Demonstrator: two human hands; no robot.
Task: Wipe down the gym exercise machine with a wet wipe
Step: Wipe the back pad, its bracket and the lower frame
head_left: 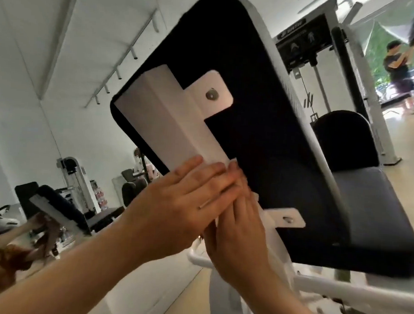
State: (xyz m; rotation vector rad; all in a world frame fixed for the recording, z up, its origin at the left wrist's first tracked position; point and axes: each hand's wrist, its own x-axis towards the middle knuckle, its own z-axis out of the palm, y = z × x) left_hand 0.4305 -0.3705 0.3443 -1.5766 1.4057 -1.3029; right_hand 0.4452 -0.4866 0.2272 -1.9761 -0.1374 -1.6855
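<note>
Two flat hands, left hand [183, 203] over right hand [241, 231], press one white bar [160, 122] on one black pad [250, 88].

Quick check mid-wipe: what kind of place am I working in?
Most likely a gym: a black padded backrest on a white frame, a weight-stack machine behind it, and more padded machines in the background.

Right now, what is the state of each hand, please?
Left hand: open, fingers straight, lying on top.
Right hand: open, underneath, pressing on the white bracket.
</note>
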